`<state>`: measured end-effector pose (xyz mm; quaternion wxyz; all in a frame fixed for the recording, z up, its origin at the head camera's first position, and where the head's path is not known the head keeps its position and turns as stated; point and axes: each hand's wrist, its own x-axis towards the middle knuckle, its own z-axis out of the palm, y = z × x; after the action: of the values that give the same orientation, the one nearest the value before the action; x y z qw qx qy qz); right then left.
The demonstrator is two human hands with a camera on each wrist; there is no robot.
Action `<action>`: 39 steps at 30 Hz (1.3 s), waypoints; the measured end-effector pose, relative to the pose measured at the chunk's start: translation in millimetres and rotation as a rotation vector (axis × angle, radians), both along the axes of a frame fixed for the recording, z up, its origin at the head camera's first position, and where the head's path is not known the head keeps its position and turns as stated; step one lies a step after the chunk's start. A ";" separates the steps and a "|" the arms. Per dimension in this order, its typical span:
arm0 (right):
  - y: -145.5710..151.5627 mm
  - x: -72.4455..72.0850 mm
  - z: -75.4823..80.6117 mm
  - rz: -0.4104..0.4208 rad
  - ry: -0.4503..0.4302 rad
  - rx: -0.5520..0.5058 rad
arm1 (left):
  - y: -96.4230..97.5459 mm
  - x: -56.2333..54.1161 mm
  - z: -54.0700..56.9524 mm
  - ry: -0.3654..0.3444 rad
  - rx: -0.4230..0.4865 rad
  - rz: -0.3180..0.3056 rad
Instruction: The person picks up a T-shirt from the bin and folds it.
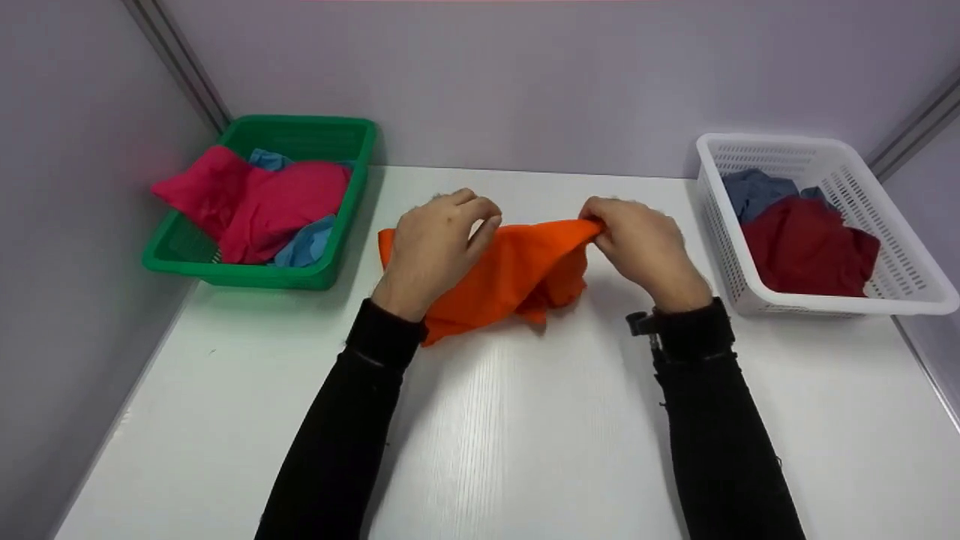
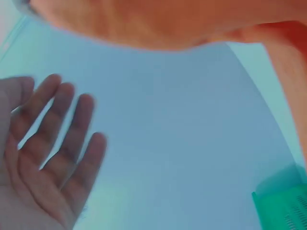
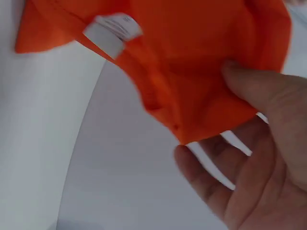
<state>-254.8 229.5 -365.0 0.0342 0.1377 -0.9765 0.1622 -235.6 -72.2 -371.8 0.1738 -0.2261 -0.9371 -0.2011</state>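
Observation:
An orange garment (image 1: 499, 262) lies bunched in the middle of the white table, its right end lifted. My right hand (image 1: 641, 244) pinches that raised end between thumb and fingers. The right wrist view shows the thumb pressed on the orange fabric and a white label (image 3: 112, 32) sewn into it. Over the garment's left part is my left hand (image 1: 439, 244), hiding some of it. In the left wrist view the left hand's fingers (image 2: 60, 129) are spread and loosely bent, with nothing held between them.
At the back left stands a green basket (image 1: 240, 277) with pink and blue clothes, the pink cloth (image 1: 277, 202) hanging over its rim. A white basket (image 1: 847, 304) at the right holds dark red cloth (image 1: 806, 247) and grey-blue cloth (image 1: 757, 193). Grey panels (image 1: 540, 82) wall the table.

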 end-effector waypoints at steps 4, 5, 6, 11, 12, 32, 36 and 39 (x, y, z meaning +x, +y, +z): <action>21.8 -1.6 1.4 -0.028 -0.059 0.011 | -0.5 -7.9 -14.2 -0.153 -0.173 0.014; 25.2 -1.7 1.9 -0.031 -0.058 -0.003 | 1.6 -8.6 -17.3 -0.164 -0.199 0.005; 27.4 -1.8 2.5 -0.032 -0.049 -0.025 | 5.1 -8.5 -19.7 -0.165 -0.207 -0.006; 21.6 3.4 11.2 -0.020 0.030 -0.152 | 37.6 3.0 -23.8 -0.099 -0.086 -0.099; 17.9 5.5 13.3 -0.010 0.039 -0.174 | 44.9 6.5 -24.1 -0.085 -0.060 -0.111; 11.9 20.8 29.0 -0.004 0.147 -0.420 | 41.4 -5.0 -34.0 -0.115 -0.090 0.122; 25.2 18.4 30.6 -0.109 0.235 -0.487 | 12.8 -16.2 -23.7 -0.167 -0.051 0.194; 35.4 16.4 29.7 -0.170 0.298 -0.526 | -11.1 -24.9 -18.7 -0.164 -0.003 0.245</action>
<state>-238.4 264.9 -335.3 0.2249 0.0643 -0.8934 0.3836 -260.5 -83.3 -390.5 0.1197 -0.0931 -0.9691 -0.1948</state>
